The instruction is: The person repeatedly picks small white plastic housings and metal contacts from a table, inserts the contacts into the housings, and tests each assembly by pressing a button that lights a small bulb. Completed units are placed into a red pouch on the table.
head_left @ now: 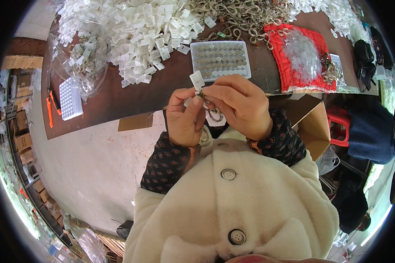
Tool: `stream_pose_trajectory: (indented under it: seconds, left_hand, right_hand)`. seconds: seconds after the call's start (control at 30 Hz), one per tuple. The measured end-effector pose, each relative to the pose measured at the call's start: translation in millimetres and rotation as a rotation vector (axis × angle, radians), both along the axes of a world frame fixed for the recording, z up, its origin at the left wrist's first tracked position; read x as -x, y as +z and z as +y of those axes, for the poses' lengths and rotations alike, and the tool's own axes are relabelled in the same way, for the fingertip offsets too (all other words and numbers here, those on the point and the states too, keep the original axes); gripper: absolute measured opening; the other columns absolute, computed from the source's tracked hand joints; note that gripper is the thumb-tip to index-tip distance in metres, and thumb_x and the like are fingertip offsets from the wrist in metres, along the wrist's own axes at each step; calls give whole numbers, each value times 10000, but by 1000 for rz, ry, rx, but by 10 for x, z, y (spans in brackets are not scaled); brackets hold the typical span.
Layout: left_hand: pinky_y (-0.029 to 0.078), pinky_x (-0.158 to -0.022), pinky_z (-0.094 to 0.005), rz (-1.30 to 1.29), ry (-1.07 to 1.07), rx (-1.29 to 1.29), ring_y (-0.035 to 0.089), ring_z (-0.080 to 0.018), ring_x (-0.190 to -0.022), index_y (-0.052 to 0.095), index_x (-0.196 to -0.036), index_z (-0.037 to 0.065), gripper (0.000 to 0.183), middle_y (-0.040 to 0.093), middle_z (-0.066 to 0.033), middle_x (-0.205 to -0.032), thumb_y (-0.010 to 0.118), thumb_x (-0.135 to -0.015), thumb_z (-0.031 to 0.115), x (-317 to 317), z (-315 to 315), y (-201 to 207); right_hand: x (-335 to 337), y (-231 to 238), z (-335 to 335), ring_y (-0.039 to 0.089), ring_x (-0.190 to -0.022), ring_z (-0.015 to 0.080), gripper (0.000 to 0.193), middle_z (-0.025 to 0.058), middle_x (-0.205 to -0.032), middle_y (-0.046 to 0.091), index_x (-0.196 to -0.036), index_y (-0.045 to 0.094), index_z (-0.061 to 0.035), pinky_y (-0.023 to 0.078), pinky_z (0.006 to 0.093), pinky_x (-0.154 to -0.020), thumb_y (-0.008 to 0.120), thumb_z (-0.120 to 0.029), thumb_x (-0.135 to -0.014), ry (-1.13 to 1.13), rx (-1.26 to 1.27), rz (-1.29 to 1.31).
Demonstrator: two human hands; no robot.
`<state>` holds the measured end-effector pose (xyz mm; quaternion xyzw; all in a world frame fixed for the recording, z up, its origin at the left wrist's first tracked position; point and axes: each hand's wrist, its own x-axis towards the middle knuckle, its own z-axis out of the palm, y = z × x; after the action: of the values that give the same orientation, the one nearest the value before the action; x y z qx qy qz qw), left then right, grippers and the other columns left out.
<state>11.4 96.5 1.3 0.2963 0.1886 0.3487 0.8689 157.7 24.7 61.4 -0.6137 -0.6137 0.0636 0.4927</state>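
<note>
My left hand (184, 116) and my right hand (241, 105) meet in front of my chest, just short of the table's near edge. Between their fingertips a small white plastic case (197, 80) stands up, pinched at its lower end. A looped coil of thin wire (215, 115) hangs below it, partly hidden by the fingers of both hands. The left thumb and index finger press at the joint between case and wire, and the right fingers close on it from the other side. Beyond the hands lies a white tray (248, 70) with rows of round coin cells (218, 58).
A large heap of white plastic cases (149, 37) covers the table's far left. Wire coils (245, 15) pile at the back. To the right is a red cloth (274, 57) with clear plastic bags (300, 52). Orange-handled pliers (52, 105) and a stack of white trays (70, 98) lie left.
</note>
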Motion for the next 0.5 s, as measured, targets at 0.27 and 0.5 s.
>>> stream_pose_trajectory:
  seconds: [0.27,0.5]
  left_hand:
    - [283,-387,-154,0,-38,50,456,-59,-512,568,-1095,76,129,656,-130,-893,593,-985,137,-5,-49,50]
    - [305,-385,-162,65,10,83,536,-75,-594,568,-1098,83,129,671,-157,-983,601,-982,127,35,0,-92]
  right_hand:
    - [-32,-38,23,663,-814,256,334,91,-934,670,-1024,699,-35,559,331,-694,687,59,-704,21,-117,-96]
    - [4,-158,50,662,-793,276,351,92,-892,681,-1065,703,-32,549,346,-683,707,49,-723,-14,-70,-226]
